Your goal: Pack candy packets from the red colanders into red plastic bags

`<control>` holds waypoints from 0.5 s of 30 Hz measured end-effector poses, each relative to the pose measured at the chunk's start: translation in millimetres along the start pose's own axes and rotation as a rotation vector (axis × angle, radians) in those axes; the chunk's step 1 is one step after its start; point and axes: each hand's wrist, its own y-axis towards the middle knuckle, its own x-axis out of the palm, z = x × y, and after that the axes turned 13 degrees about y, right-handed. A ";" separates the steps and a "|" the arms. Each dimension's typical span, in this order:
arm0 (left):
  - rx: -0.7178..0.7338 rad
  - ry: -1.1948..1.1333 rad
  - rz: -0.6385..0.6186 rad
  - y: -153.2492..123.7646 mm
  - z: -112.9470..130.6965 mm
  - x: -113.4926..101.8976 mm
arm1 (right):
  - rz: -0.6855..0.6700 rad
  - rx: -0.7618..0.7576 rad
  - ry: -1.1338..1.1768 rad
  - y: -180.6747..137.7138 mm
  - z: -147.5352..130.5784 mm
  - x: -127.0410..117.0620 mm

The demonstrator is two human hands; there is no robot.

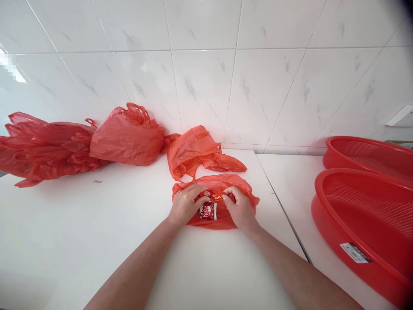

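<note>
A red plastic bag [247, 191] lies flat on the white counter [97, 232] in front of me. Both my hands rest on it. My left hand [185, 204] has its fingers curled and pinched at the bag's opening. My right hand [238, 206] is also closed, pinching the bag's edge close beside the left. Between them a small red and white packet [208, 211] with printed lettering shows in the bag's mouth. How much of the packet sits inside the bag is hidden by my fingers.
More red plastic bags lie along the tiled wall: one behind my hands [196, 150], a fuller one [129, 135], and a heap at far left [41, 148]. Two red mesh baskets [364, 215] stand stacked at the right, the nearer bearing a label.
</note>
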 end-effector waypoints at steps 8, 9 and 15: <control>0.107 0.016 -0.070 -2.6 10.0 3.9 | -0.103 -0.042 0.061 -5.1 -6.6 4.2; 0.101 0.021 -0.065 -2.5 10.8 3.3 | -0.108 -0.032 0.071 -5.1 -6.9 4.4; -0.056 0.046 0.015 0.7 3.6 0.1 | -0.048 0.108 0.040 1.3 -1.9 0.4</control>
